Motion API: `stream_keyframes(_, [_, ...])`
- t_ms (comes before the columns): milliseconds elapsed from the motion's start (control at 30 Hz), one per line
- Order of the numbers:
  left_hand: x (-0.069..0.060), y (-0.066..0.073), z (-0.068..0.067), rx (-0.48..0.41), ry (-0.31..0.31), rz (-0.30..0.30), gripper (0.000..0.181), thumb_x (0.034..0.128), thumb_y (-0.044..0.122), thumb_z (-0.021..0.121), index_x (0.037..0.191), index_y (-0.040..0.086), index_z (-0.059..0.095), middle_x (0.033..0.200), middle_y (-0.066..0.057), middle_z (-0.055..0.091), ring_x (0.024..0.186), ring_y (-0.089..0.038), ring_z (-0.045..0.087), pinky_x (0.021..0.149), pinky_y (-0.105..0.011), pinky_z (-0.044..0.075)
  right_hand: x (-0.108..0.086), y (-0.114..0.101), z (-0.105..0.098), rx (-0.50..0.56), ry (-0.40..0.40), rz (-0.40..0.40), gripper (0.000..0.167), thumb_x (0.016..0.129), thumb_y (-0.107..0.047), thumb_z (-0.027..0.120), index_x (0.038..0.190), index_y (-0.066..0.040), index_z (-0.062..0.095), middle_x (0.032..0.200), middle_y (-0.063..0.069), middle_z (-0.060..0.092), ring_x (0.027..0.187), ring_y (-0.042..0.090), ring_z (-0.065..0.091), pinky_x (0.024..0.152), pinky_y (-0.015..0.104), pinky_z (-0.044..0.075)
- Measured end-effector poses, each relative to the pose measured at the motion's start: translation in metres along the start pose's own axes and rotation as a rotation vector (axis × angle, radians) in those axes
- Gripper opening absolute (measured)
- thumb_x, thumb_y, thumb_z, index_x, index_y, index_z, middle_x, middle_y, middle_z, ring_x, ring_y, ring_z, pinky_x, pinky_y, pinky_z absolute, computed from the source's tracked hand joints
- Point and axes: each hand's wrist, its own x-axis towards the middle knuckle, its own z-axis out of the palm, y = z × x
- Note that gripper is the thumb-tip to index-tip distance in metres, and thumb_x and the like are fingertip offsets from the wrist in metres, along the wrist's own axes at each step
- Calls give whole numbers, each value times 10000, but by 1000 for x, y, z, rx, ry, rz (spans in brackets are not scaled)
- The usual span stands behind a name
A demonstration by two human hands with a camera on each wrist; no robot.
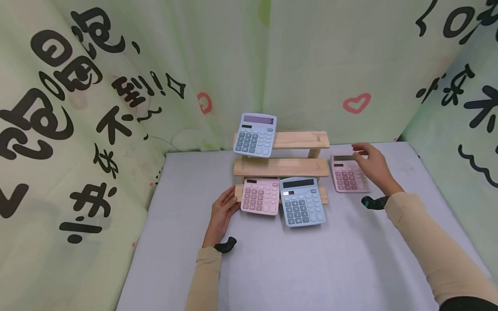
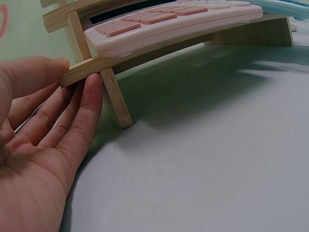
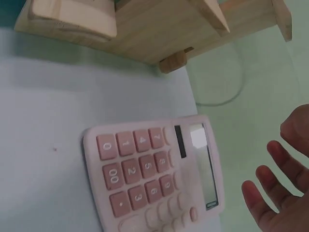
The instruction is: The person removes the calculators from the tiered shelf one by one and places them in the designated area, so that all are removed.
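Observation:
My left hand grips the left end of the bottom slat of a wooden stepped rack. In the left wrist view the thumb lies on top of the slat and the fingers are beneath it. A pink calculator leans on that step, beside a blue calculator to its right. My right hand hovers over the top right of another pink calculator lying on the table. In the right wrist view its fingers are spread loosely, apart from the calculator, holding nothing.
Another blue calculator stands tilted on the rack's upper left, its display showing a digit. The rack and calculators are on a white-covered table. Pale green curtains with black lettering surround the back and sides.

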Motion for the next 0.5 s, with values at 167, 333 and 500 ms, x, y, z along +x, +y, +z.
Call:
stream_keyframes(167, [-2, -1, -1, 10, 10, 1, 516, 1051, 60, 596, 1551, 136, 492, 1609, -141, 461, 1351, -196, 560, 1003, -229, 577, 2, -25, 4, 58, 27, -83, 537, 1129, -335, 406, 1577, -40, 392, 1578, 251, 440, 1445, 448, 393, 1190, 665, 367])
stream_keyframes(333, [-1, -3, -2, 3, 14, -3, 517, 1047, 55, 600, 1547, 136, 497, 1603, -143, 467, 1350, -193, 566, 1008, -238, 577, 7, -54, 7, 96, 58, -168, 527, 1127, -374, 417, 1556, -69, 443, 1571, 210, 471, 1445, 411, 411, 1188, 646, 369])
stream_keyframes(500, [2, -3, -2, 9, 6, 4, 525, 1049, 71, 605, 1555, 142, 488, 1606, -144, 463, 1357, -184, 563, 1017, -242, 573, 15, -83, 17, 129, 51, -228, 472, 1122, -320, 454, 1521, -71, 493, 1567, 198, 479, 1445, 418, 419, 1190, 651, 373])
